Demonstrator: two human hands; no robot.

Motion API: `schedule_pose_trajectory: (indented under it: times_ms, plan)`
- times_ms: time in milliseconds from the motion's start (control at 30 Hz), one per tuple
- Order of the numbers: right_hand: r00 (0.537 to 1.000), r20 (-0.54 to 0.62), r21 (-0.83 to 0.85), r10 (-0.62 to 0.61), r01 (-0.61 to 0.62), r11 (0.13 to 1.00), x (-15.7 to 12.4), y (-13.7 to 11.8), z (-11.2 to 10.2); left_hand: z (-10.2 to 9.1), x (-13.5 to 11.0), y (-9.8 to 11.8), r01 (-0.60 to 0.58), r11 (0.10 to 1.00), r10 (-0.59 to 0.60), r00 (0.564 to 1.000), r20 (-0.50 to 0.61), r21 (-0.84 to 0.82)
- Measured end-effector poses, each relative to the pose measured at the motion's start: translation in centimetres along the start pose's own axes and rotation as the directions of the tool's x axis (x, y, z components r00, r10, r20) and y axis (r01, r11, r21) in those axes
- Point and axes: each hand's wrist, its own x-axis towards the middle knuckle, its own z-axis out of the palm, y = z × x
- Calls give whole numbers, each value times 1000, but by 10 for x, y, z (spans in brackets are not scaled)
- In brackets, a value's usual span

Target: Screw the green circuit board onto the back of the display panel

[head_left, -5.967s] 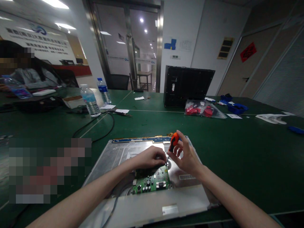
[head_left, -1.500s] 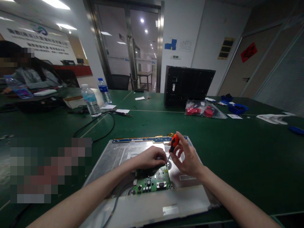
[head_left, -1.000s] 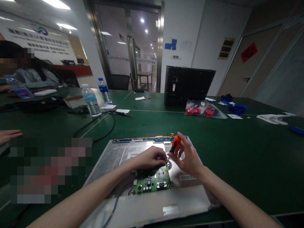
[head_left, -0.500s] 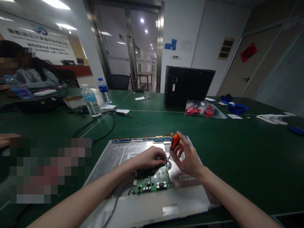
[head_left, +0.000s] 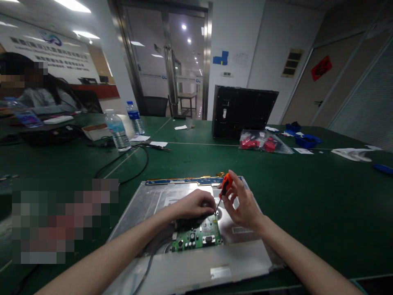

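Observation:
My right hand (head_left: pixel 242 203) grips an orange and black screwdriver (head_left: pixel 226 185) by its handle. The shaft slants down to the upper right corner of a green circuit board (head_left: pixel 196 235). Close to the tip, my left hand (head_left: pixel 199 203) has thumb and fingers pinched together; what they hold, if anything, is hidden. The board sits on the metal back of a display panel (head_left: pixel 245 241), which lies flat before me. A narrow blue circuit strip (head_left: pixel 181 181) runs along the panel's far edge. My left hand covers the board's upper part.
Beyond the panel stands a black monitor housing (head_left: pixel 242 110), with a clear bag of red items (head_left: pixel 264 142) before it. Water bottles (head_left: pixel 118 130) and a black cable (head_left: pixel 146 164) are to the left. Blue trays (head_left: pixel 308 141) lie far right. Another person (head_left: pixel 39 92) sits at far left.
The screwdriver's handle has turned slightly in my right hand, and the fingers have shifted a little. My left hand stays put. Another person's hand has left the view at the left edge.

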Motion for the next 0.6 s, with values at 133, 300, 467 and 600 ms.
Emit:
schedule_pose_trajectory:
  times_ms: [133,300,467,600]
  plan:
    - [1000,-17,-17,-11,11,1000,2,-1,0,-1,0,2,3,1000,-3,1000,2,-4]
    - [999,-33,-32,-13,12,999,0,3,2,-1,-2,2,4,1000,-4,1000,8,28]
    - [1000,-26,-43,-11,9,999,-1,6,2,-1,-1,0,15,1000,-15,1000,-1,22]
    - [1000,-8,-6,7,-7,1000,0,2,1,-1,-1,-1,8,1000,-8,1000,11,8]
